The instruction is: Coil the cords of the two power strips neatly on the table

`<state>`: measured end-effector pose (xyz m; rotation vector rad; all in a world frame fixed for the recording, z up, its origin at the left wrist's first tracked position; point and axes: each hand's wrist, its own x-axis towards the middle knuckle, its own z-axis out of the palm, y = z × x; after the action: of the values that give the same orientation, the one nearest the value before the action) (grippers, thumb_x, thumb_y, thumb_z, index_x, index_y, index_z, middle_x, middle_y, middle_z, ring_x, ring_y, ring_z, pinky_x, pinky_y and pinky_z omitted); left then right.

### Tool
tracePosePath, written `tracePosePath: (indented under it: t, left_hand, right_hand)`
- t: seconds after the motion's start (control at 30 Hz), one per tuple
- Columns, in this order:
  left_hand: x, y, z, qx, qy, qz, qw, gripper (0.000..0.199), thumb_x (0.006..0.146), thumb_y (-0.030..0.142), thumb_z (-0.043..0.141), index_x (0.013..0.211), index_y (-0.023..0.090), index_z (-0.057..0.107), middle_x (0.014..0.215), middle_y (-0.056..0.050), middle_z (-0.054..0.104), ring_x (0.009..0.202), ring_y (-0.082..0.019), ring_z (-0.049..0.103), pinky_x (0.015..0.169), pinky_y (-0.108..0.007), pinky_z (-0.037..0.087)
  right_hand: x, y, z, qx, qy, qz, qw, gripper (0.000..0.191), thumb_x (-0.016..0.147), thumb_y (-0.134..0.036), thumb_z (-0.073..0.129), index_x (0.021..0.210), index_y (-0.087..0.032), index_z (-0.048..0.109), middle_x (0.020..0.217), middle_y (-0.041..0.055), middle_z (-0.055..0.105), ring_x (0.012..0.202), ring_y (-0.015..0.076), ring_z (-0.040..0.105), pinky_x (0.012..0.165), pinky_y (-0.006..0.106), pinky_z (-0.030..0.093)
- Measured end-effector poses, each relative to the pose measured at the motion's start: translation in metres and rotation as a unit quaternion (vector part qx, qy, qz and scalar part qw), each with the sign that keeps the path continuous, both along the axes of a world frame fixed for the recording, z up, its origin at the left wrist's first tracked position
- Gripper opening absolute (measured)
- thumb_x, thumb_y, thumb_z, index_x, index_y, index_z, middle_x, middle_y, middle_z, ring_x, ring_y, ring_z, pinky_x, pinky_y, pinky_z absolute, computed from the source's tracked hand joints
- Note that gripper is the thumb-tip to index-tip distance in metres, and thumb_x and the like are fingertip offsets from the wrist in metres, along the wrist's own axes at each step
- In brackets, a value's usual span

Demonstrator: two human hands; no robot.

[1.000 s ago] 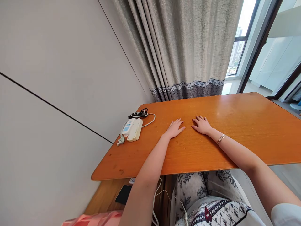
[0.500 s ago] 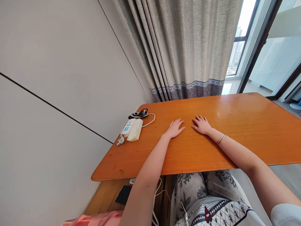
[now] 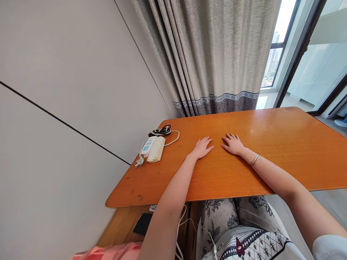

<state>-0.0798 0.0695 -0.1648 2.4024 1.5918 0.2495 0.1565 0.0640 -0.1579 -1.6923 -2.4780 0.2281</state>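
Note:
My left hand (image 3: 202, 147) lies palm down on the orange-brown wooden table (image 3: 257, 130), fingers spread and holding nothing. A short gap to its right, my right hand (image 3: 233, 143) rests flat in the same way, also bare, with thin bangles (image 3: 255, 160) on the wrist. Left of my left hand are a white power strip (image 3: 148, 146) with blue sockets and a cream plastic block (image 3: 156, 149) beside it. A grey plug (image 3: 140, 161) lies at the strip's near end. Behind them is a bundle of black and white cable (image 3: 162, 130).
A pale wall (image 3: 67, 144) borders the table's left side, and a grey curtain (image 3: 217, 54) hangs behind it. Below the near edge, a dark phone-like slab (image 3: 142, 224) sits on a lower wooden surface (image 3: 116, 225), with white cords (image 3: 179, 231) nearby. Glass doors stand at the right.

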Motion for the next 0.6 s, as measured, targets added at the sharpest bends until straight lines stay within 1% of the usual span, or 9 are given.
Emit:
tracePosePath:
  t: [0.2, 0.27, 0.33, 0.43, 0.53, 0.6]
  left_hand:
    - [0.002, -0.001, 0.000, 0.007, -0.004, -0.001, 1.000, 0.060, 0.099, 0.049, 0.045, 0.151, 0.019, 0.048, 0.167, -0.013, 0.034, 0.157, -0.026, 0.026, 0.128, -0.050, 0.017]
    - [0.000, 0.000, 0.002, 0.027, -0.003, 0.020, 0.999, 0.058, 0.098, 0.048, 0.049, 0.148, 0.019, 0.052, 0.164, -0.013, 0.039, 0.156, -0.028, 0.030, 0.128, -0.052, 0.017]
    - [-0.007, 0.001, 0.005, 0.066, -0.007, 0.072, 0.995, 0.053, 0.097, 0.044, 0.051, 0.143, 0.018, 0.056, 0.161, -0.014, 0.045, 0.153, -0.029, 0.035, 0.128, -0.053, 0.017]
    - [-0.025, 0.004, 0.012, 0.125, -0.033, 0.172, 0.976, 0.046, 0.096, 0.036, 0.050, 0.138, 0.017, 0.060, 0.155, -0.015, 0.052, 0.147, -0.029, 0.044, 0.127, -0.054, 0.021]
    - [-0.052, 0.004, 0.021, 0.171, -0.053, 0.265, 0.947, 0.043, 0.094, 0.029, 0.051, 0.132, 0.014, 0.062, 0.149, -0.017, 0.057, 0.142, -0.031, 0.049, 0.126, -0.054, 0.024]
    - [-0.073, 0.001, 0.027, 0.206, -0.059, 0.338, 0.917, 0.041, 0.091, 0.027, 0.053, 0.128, 0.014, 0.064, 0.147, -0.018, 0.059, 0.142, -0.032, 0.049, 0.126, -0.056, 0.021]
  right_hand:
    - [0.000, 0.000, 0.000, -0.002, 0.001, 0.000, 1.000, 0.064, 0.102, -0.055, 0.042, 0.155, -0.018, 0.046, 0.166, 0.0165, 0.034, 0.156, 0.0358, 0.025, 0.126, 0.055, 0.016]
    - [0.000, 0.000, 0.000, -0.001, 0.001, 0.001, 1.000, 0.064, 0.102, -0.054, 0.042, 0.155, -0.018, 0.046, 0.166, 0.0164, 0.034, 0.156, 0.0357, 0.026, 0.126, 0.055, 0.017]
    - [0.001, 0.000, 0.001, -0.001, 0.001, 0.002, 1.000, 0.064, 0.102, -0.054, 0.042, 0.155, -0.018, 0.046, 0.166, 0.0161, 0.035, 0.156, 0.0356, 0.026, 0.126, 0.055, 0.017]
    - [0.001, -0.001, 0.002, -0.002, 0.002, 0.005, 1.000, 0.063, 0.102, -0.053, 0.043, 0.154, -0.018, 0.047, 0.166, 0.0162, 0.035, 0.156, 0.0357, 0.026, 0.126, 0.055, 0.017]
    - [0.002, -0.001, 0.001, -0.005, 0.005, 0.005, 1.000, 0.063, 0.102, -0.053, 0.043, 0.154, -0.018, 0.046, 0.166, 0.0164, 0.034, 0.156, 0.0354, 0.025, 0.126, 0.055, 0.017]
    - [0.002, -0.001, 0.001, -0.006, 0.007, 0.006, 1.000, 0.063, 0.102, -0.053, 0.043, 0.155, -0.018, 0.046, 0.166, 0.0163, 0.035, 0.156, 0.0353, 0.025, 0.126, 0.055, 0.017]
